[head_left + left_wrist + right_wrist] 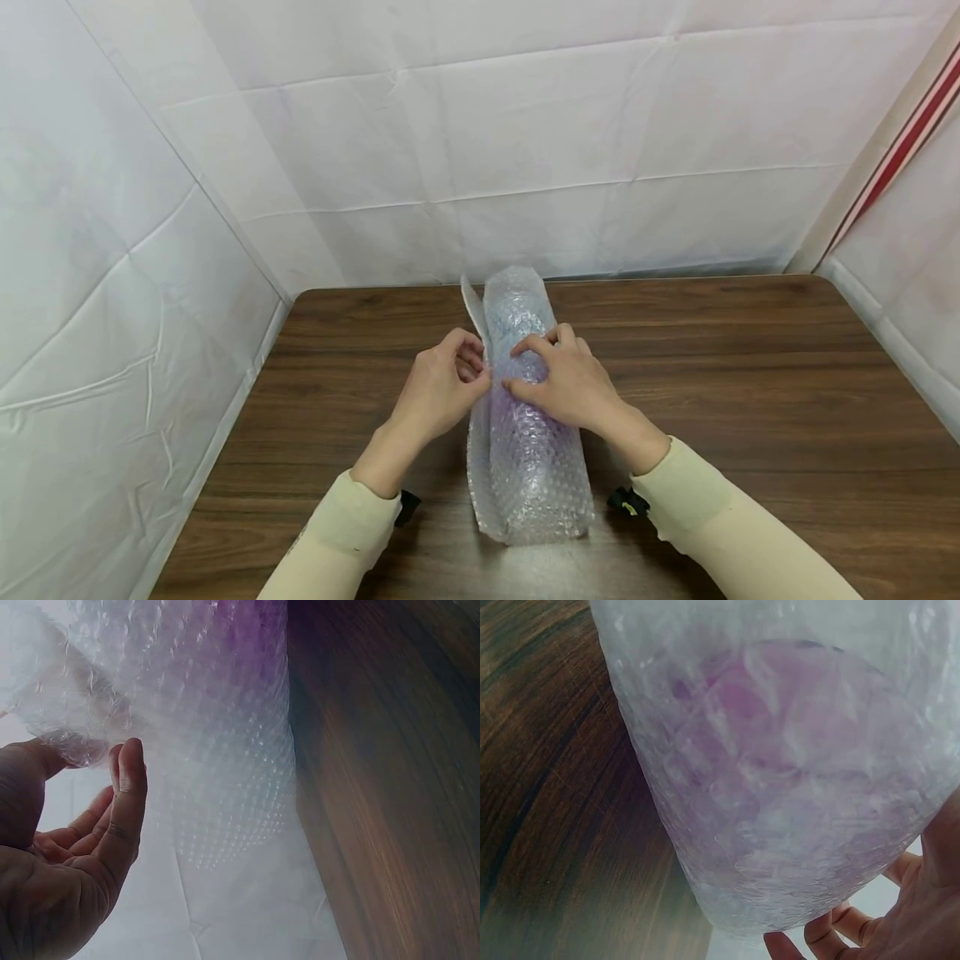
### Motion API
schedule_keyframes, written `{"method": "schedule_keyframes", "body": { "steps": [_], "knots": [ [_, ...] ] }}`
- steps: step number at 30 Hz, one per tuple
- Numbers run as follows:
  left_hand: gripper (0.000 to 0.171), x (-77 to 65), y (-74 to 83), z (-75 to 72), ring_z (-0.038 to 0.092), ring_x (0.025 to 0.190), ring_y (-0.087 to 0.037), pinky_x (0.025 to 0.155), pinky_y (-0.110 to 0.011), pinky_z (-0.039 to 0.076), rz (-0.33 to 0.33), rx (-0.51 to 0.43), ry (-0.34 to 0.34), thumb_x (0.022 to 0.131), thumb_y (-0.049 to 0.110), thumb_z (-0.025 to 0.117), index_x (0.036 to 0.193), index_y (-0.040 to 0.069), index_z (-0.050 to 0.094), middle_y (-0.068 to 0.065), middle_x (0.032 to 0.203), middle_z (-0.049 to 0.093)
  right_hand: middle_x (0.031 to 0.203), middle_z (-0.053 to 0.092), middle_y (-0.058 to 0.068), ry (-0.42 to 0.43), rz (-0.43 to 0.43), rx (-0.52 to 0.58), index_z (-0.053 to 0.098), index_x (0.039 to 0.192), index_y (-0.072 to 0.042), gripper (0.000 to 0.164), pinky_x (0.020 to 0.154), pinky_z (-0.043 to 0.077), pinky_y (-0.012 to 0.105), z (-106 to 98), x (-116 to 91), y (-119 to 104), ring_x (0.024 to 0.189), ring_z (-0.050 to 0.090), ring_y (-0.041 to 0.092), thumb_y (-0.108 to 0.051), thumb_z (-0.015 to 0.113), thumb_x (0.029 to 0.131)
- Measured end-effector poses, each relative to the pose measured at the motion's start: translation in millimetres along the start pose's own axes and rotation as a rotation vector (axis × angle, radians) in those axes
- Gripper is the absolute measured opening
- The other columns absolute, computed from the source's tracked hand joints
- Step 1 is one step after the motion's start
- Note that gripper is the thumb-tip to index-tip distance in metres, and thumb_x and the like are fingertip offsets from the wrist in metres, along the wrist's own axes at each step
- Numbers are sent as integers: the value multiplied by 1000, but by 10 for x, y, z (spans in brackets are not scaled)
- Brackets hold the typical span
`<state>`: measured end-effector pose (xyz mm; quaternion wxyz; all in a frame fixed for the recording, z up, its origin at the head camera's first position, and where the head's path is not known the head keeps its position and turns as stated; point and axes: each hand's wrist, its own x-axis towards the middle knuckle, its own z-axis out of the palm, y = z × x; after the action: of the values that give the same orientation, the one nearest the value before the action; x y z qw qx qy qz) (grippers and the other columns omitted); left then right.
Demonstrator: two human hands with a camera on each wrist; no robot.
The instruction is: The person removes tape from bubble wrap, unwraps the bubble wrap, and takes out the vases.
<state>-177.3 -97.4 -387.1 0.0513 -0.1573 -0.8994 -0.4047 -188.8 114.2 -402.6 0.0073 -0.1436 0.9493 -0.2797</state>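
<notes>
Close Handwork on a Bubble-Wrap Roll

The left hand has thumb and forefinger pinching the loose flap, which stands up along the roll's left side. From the right hand, bent fingers rest on top of the roll, thumb and forefinger apart and not closed round it. Beneath the clear bubbles I can make out a purple object, its shape too blurred to name. The roll lies on the dark wood-grain tabletop, its length running away from the person towards the far edge. Pale cream sleeves reach in from the near side. White cloth sheets hang behind and at both sides, with a red stripe at the right-hand corner.
</notes>
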Motion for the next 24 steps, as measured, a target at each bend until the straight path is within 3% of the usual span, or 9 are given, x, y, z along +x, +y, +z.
{"method": "schedule_keyframes", "body": {
  "steps": [9,24],
  "knots": [
    [38,-19,-48,-67,70,78,-9,70,-28,60,5,44,-13,91,9,75,126,9,62,-1,94,71,123,47,9,-16,-4,10,67,127,-33,43,65,46,37,-9,2,6,101,51,31,-54,74,90],
    [45,-23,-123,-152,69,78,-11,70,-29,60,-6,97,-50,89,7,79,131,7,63,-2,91,69,122,47,9,-7,-8,4,67,125,-33,42,65,45,36,-4,14,14,100,52,31,-54,74,90]
  ]
}}
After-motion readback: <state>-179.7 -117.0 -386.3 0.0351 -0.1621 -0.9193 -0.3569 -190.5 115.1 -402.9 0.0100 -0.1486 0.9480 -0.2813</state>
